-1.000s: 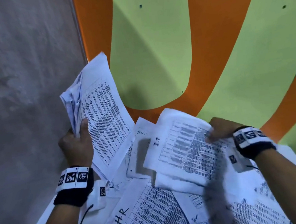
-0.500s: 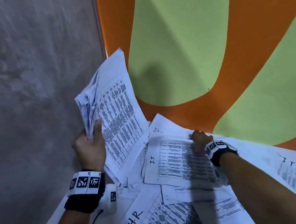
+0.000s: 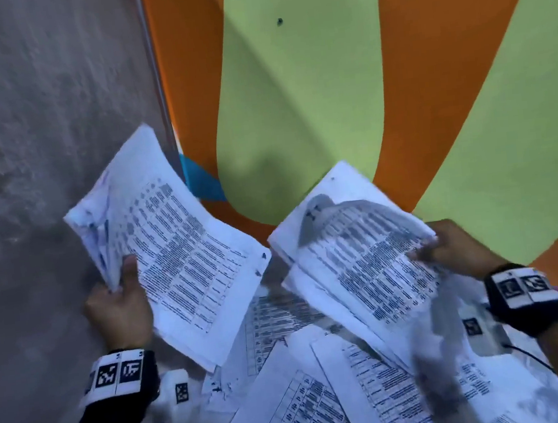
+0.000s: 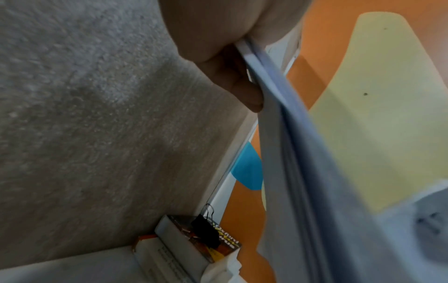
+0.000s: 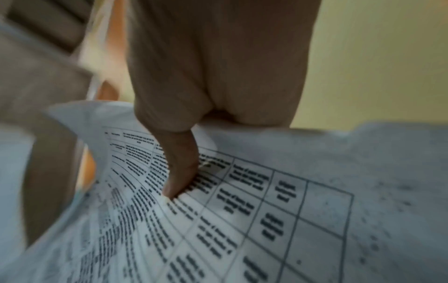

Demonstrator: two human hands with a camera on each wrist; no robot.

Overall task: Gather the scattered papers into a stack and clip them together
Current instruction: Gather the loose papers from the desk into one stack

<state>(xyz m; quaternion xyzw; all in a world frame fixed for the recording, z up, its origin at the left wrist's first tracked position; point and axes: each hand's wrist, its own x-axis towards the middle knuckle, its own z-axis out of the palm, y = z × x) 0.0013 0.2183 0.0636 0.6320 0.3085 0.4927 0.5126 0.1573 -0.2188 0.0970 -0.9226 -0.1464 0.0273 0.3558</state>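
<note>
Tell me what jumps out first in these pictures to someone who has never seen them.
First, the printed papers: the left hand grips a bundle of sheets held up at the left, and the right hand pinches another printed sheet lifted at the right, over loose pages scattered below. Behind them the bright orange and green surface fills the top. The left wrist view shows a black binder clip lying on a small box.

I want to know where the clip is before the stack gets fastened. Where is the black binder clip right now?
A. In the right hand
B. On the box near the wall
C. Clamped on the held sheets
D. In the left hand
B: the left wrist view shows the black binder clip lying on the box by the wall, in neither hand.
</note>
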